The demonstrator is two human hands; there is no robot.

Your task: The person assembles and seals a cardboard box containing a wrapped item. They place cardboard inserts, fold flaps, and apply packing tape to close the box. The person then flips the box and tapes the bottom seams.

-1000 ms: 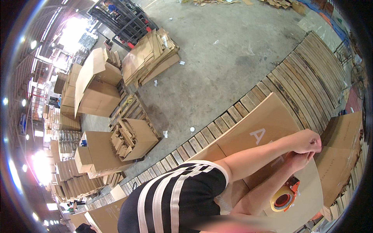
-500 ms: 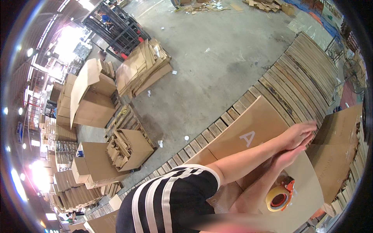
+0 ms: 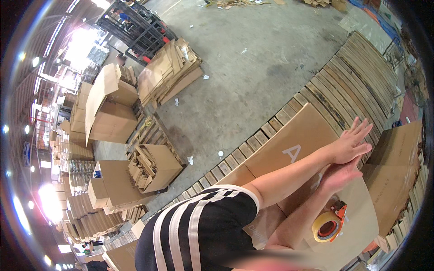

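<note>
My left hand [image 3: 353, 143] lies flat with its fingers spread on top of a large brown cardboard box [image 3: 304, 135] that bears a pale letter. My right hand [image 3: 338, 173] rests just beneath and beside it, palm down on the same box, partly covered by the left hand. Neither hand holds anything. A tape dispenser [image 3: 329, 224] with an orange frame and a roll of yellowish tape sits on the cardboard next to my right forearm. My left shoulder in a black sleeve with white stripes [image 3: 199, 230] fills the lower middle.
The box lies on a row of wooden pallets [image 3: 357, 77]. Another flat brown box [image 3: 398, 149] is at the right. Stacks of flattened cartons [image 3: 169, 74], open boxes [image 3: 108, 117] and a black metal rack [image 3: 131, 22] stand across the grey concrete floor [image 3: 253, 58].
My hands have gone from curled to flat with fingers stretched out, and slid a little along the box. The view has tilted slightly; the tape dispenser stays by my forearm.
</note>
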